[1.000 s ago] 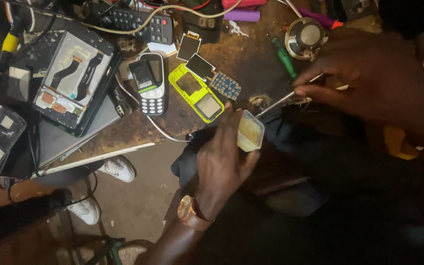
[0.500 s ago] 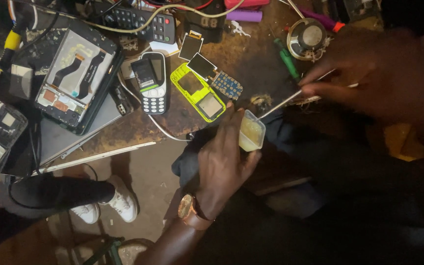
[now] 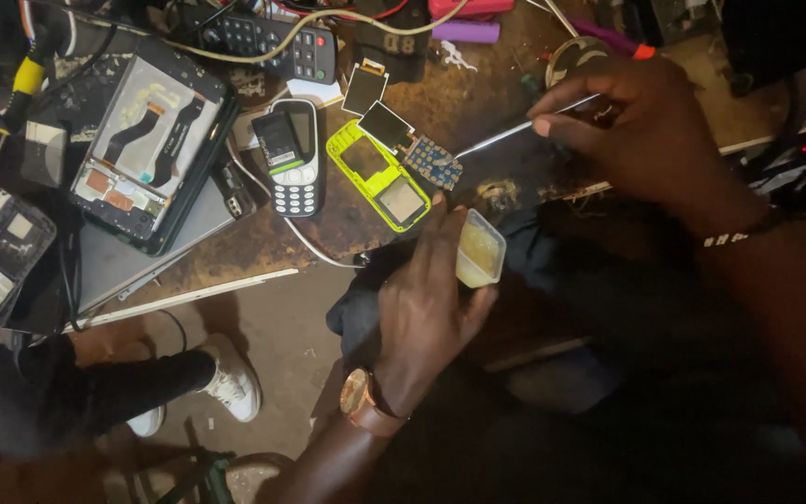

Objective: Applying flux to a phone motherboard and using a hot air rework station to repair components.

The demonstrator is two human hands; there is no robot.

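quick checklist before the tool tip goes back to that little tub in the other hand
1. Left hand has a firm grip on the small plastic tub: ok, fingers wrap its side.
2. Tub open on top: ok, pale paste shows inside.
3. Right hand pinches the thin metal tool: ok.
4. Tool tip clear of the blue keypad board: cannot tell, they sit very close.
5. Yellow phone frame lies flat on the bench: ok.
6. Tip clean: cannot tell, too small.
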